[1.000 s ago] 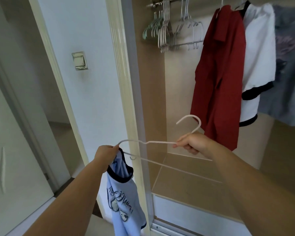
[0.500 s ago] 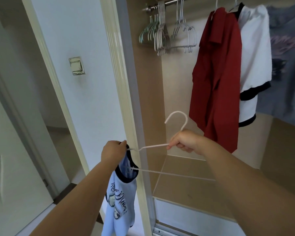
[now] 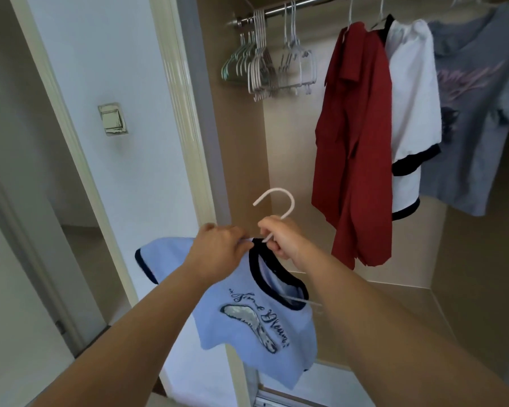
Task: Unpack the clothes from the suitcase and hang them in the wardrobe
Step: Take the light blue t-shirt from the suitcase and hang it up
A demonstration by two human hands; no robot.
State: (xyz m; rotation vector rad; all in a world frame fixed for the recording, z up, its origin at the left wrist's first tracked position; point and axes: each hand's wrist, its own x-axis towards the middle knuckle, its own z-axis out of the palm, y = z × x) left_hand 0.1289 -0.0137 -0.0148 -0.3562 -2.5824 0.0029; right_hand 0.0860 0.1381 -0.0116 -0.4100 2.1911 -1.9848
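Observation:
A light blue T-shirt (image 3: 247,327) with a dark collar and a printed front hangs spread out in front of the open wardrobe. A white hanger (image 3: 276,201) sits inside its neck, with the hook sticking up above the collar. My left hand (image 3: 218,248) grips the collar and the hanger's shoulder. My right hand (image 3: 279,239) pinches the hanger just below the hook. One arm of the hanger pokes out at the collar's right side. The suitcase is out of view.
The wardrobe rail (image 3: 291,7) runs across the top with several empty hangers (image 3: 265,69) at its left end. A red shirt (image 3: 356,148), a white top (image 3: 412,113) and a grey T-shirt (image 3: 476,101) hang to the right. The cream door frame (image 3: 182,113) stands at the left.
My hands have come together, and the hanger has gone into the blue T-shirt's neck. The shirt, bunched and dangling before, now spreads over the hanger.

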